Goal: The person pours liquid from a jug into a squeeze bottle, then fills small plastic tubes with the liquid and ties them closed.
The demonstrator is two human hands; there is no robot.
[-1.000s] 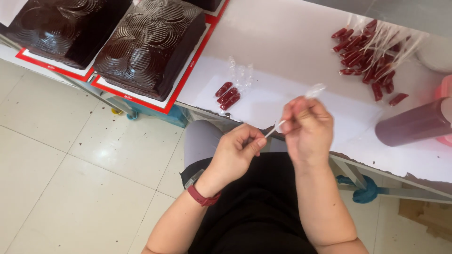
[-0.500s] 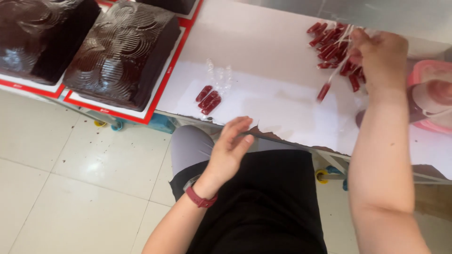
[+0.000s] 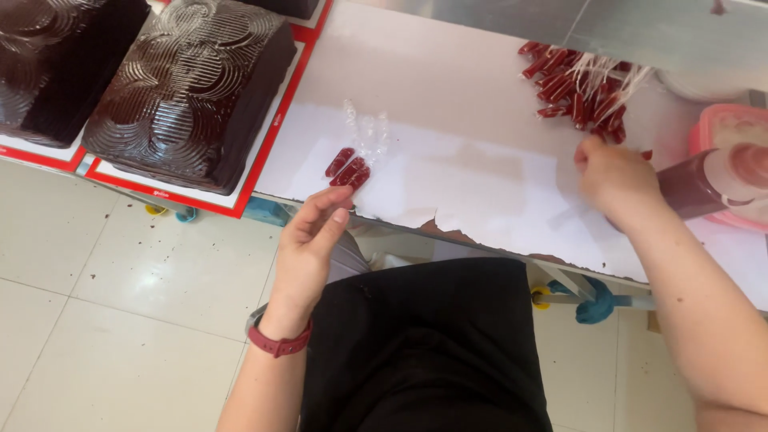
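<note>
1. Our left hand (image 3: 308, 240) hangs half open and empty at the surface (image 3: 480, 192) edge.
2. Small dark-red filled tubes (image 3: 346, 168), three, lie at its 12 o'clock, just beside.
3. Our right hand (image 3: 616, 184) curls near the red tube pile (image 3: 580, 88); whether it holds anything, we cannot tell.

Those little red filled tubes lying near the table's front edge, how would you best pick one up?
I'd pinch one of the small red tubes by its clear empty tail, coming from above. The tail points away from the left hand and sticks out free, while the filled red ends lie packed side by side.
</note>
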